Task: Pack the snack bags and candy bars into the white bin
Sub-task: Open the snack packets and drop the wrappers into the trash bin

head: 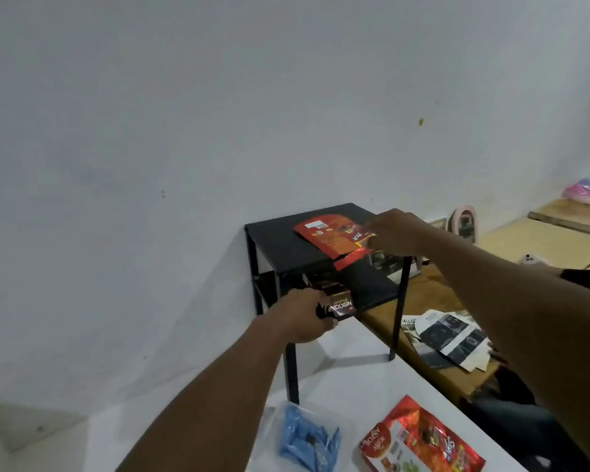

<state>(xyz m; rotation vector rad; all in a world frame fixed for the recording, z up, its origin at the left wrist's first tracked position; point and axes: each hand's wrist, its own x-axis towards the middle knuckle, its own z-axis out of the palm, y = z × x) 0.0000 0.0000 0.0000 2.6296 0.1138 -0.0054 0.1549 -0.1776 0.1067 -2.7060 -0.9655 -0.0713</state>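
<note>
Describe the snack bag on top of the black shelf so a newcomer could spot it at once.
Find the small black shelf standing against the white wall. On its top surface lies a flat red snack bag, with the right hand at its near right end. Unlike the dark Nextar packs pulled from the lower level by the left hand, it is bright red.

Two bare hands: left hand (pixel 302 316), right hand (pixel 394 233); one flat red foil snack bag (pixel 327 236) on one black two-tier metal shelf (pixel 276 240); one dark Nextar snack pack (pixel 339 303); one clear bag of blue-wrapped candies (pixel 309 441); one glossy red Astor snack bag (pixel 419 441)
</note>
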